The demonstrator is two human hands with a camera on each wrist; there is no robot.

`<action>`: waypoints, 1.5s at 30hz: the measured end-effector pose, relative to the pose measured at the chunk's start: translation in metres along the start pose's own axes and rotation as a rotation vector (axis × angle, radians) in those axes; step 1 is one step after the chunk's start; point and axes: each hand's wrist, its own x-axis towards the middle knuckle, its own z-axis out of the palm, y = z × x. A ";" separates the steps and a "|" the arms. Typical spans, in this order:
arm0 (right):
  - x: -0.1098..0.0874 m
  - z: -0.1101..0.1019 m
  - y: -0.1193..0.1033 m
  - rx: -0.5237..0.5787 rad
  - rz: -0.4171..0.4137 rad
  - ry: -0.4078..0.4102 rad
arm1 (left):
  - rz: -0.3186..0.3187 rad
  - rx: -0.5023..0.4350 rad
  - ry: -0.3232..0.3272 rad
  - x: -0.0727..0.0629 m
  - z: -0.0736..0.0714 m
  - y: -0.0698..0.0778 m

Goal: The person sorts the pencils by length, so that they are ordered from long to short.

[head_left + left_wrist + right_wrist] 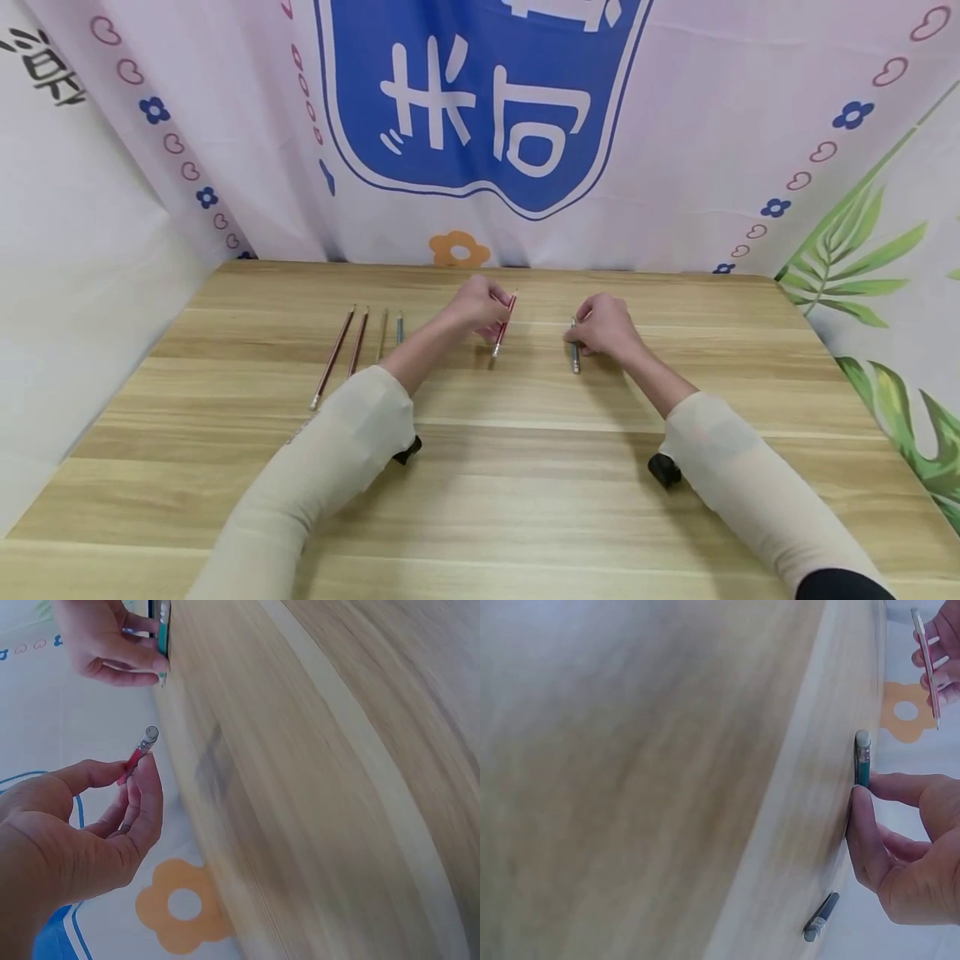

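Observation:
My left hand [480, 305] pinches a red pencil [505, 327] between thumb and fingers, holding it above the table. In the left wrist view its metal-banded eraser end [149, 736] points up and away from the fingertips. To the right, my right hand [603, 323] pinches a teal-green pencil [575, 358] that lies at the tabletop. The right wrist view shows its white eraser [863, 739] beyond the thumb and fingers. A dark pencil [823, 918] lies on the table beside the right hand in that view; in the head view I cannot make it out.
Left of my left forearm lie two dark red pencils [333, 354], a tan pencil [383, 325] and a blue pencil [400, 327], roughly side by side. My left sleeve covers part of them. A printed curtain [675, 167] hangs behind the wooden table [510, 500].

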 end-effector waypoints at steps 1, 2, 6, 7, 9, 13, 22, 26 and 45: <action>0.000 0.000 0.000 0.005 0.004 -0.001 | -0.003 0.000 0.002 0.000 -0.002 -0.001; 0.001 0.000 0.000 0.009 0.006 -0.003 | -0.004 0.000 0.003 0.000 -0.004 -0.003; 0.001 0.000 0.000 0.023 0.020 -0.002 | -0.003 -0.004 0.006 0.000 -0.011 -0.008; 0.001 0.000 0.001 0.025 0.020 -0.003 | -0.002 -0.002 0.006 -0.001 -0.012 -0.009; 0.001 0.000 0.000 0.030 0.024 -0.005 | -0.002 0.001 0.006 -0.002 -0.015 -0.011; 0.001 0.000 0.000 0.039 0.026 -0.013 | -0.007 0.008 0.007 -0.004 -0.019 -0.013; 0.001 -0.002 -0.001 0.059 0.045 -0.026 | -0.017 -0.024 0.013 -0.008 -0.028 -0.019; 0.001 -0.003 -0.001 0.064 0.055 -0.035 | -0.011 -0.036 0.017 -0.009 -0.034 -0.024; -0.002 0.001 -0.009 0.192 0.113 -0.113 | -0.030 -0.022 0.006 -0.021 -0.057 -0.036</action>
